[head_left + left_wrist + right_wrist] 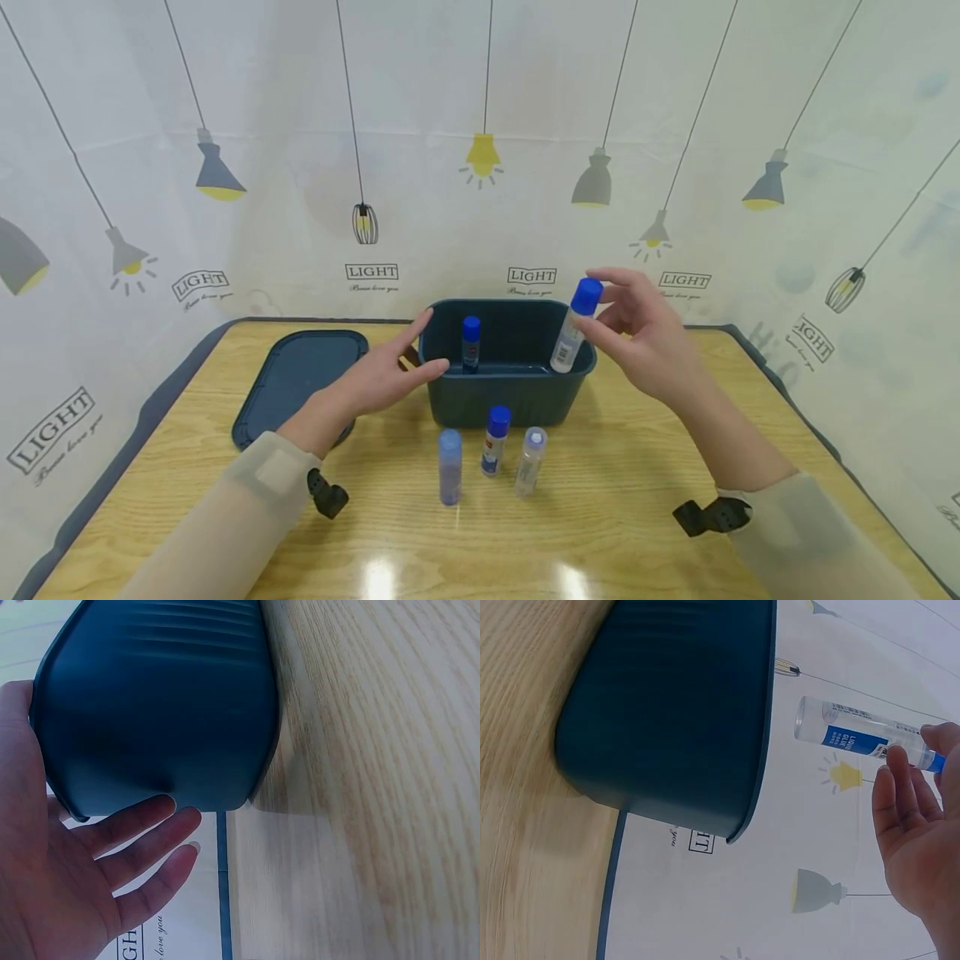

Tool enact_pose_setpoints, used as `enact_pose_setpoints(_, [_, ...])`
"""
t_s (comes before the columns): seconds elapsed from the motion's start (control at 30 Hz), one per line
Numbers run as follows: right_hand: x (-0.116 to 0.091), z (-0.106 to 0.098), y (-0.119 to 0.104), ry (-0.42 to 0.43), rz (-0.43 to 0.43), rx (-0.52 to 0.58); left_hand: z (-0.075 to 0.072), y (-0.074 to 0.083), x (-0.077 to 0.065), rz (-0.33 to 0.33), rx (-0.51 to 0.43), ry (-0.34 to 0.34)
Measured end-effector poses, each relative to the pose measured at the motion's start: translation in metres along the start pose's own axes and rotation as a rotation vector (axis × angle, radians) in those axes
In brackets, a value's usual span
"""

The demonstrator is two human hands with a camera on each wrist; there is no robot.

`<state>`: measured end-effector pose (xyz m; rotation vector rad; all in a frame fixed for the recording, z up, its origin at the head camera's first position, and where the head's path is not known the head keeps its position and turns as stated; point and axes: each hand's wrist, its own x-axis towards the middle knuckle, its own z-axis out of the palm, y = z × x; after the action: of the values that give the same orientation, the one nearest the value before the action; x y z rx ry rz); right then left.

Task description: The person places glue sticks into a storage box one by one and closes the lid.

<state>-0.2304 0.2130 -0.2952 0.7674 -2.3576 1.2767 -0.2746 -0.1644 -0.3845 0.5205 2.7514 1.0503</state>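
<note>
A dark teal bin (510, 400) stands on the table. My left hand (382, 373) rests at its left end, thumb and index finger spread over the rim; in the left wrist view the other fingers extend loosely beside the bin wall. My right hand (648, 333) pinches a clear liquid glue bottle (855, 729) near its blue cap. The bottle is tilted, base down, above the bin's right end. Inside the bin, a blue-capped glue stick (471, 343) stands upright at the left.
In front of the bin stand a light-blue tube (450, 468), a blue-capped glue stick (493, 442) and a clear tube (530, 462). The dark lid (300, 375) lies flat to the left. A lamp-printed curtain (420, 183) hangs behind the wooden table (637, 517).
</note>
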Motion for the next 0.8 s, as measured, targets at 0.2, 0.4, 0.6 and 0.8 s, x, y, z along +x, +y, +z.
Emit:
enact_pose_setpoints(0.2, [0.016,0.013,0.01,-0.005,0.047,0.026,0.0,0.0,-0.001,-0.003,0.002,0.002])
enact_pose_setpoints(0.4, [0.031,0.03,0.02,-0.002,0.078,0.048,0.0,-0.001,-0.001,-0.007,0.005,0.002])
enact_pose_setpoints(0.6, [0.044,0.046,0.029,-0.024,0.137,0.069,0.0,0.0,0.0,-0.002,0.004,0.003])
enact_pose_setpoints(0.8, [0.053,0.061,0.038,-0.075,0.217,0.025,0.0,0.0,0.001,0.002,0.003,0.004])
